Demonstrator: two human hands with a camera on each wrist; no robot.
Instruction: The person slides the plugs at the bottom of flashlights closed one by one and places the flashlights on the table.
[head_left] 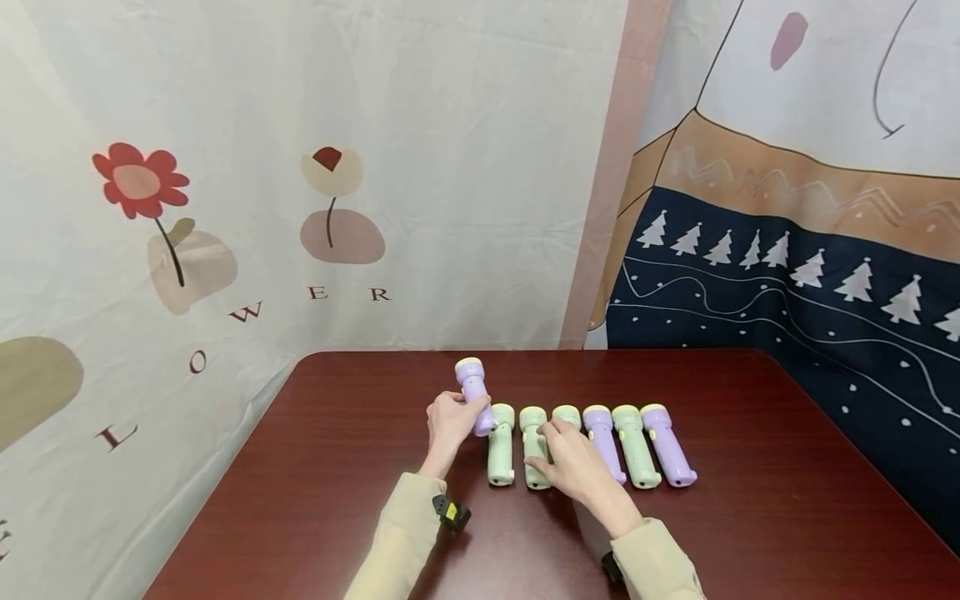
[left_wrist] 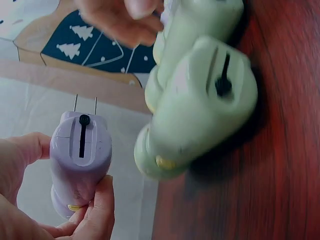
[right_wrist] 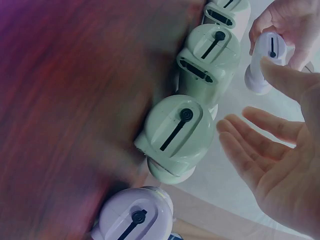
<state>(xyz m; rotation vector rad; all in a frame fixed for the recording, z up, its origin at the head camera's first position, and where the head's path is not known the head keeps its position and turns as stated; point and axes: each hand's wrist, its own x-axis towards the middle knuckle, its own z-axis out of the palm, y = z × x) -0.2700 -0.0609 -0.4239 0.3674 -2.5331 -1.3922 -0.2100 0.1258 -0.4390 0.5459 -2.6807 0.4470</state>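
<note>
My left hand [head_left: 448, 423] pinches a purple flashlight [head_left: 472, 382] between thumb and fingers, raised at the left end of a row of flashlights. Its pale lens end points up and away. In the left wrist view, two metal plug prongs [left_wrist: 85, 103] stick out beside the black slider on its base. Over the row hovers my right hand [head_left: 576, 463], fingers apart with nothing in them. Closest to it are a green flashlight [head_left: 533, 423] and another green one [head_left: 567, 412], which it partly hides. A further green flashlight [head_left: 501, 458] lies beside the held one.
Farther right in the row lie a purple flashlight [head_left: 600, 421], a green flashlight [head_left: 636, 450] and another purple flashlight [head_left: 671, 450]. The dark red table [head_left: 360, 467] reaches back to a printed curtain [head_left: 465, 167].
</note>
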